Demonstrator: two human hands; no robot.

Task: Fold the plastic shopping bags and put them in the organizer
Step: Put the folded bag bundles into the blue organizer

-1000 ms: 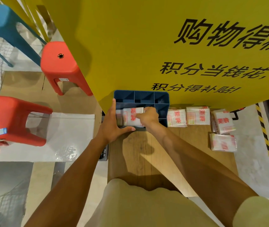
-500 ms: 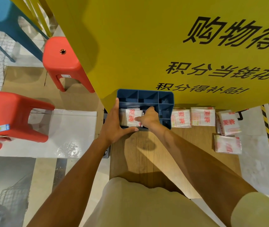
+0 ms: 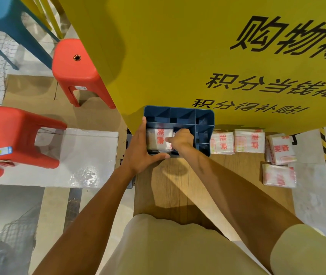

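The right hand (image 3: 181,138) has sunk lower into the blue organizer (image 3: 179,116) at the centre of the frame than it sat a second ago. Then its knuckles were clear above a folded shopping bag (image 3: 161,138) standing proud of the rim; now that bag lies down inside the large near-left compartment and the hand's fingers are curled over its right edge, thumb laid on the red lettering, pressing it home. I'd say this bag is as good as stowed and only needs letting go.

The left hand (image 3: 140,153) holds the organizer's near-left corner much as before, fingers straight up along the left wall, thumb spread along the front edge, bracing the box against the push.

The far row of small compartments looks empty, though shadow hides their floors. To the right of the organizer, four more folded bags wait on the wooden table (image 3: 178,185): two side by side, the first (image 3: 222,142) just beside the box and the second (image 3: 249,140) next to it, a third (image 3: 282,149) tilted further right, and a fourth (image 3: 279,175) below it. None of them has shifted. The camera has drifted closer, so the yellow sign (image 3: 198,56) fills more of the upper frame.
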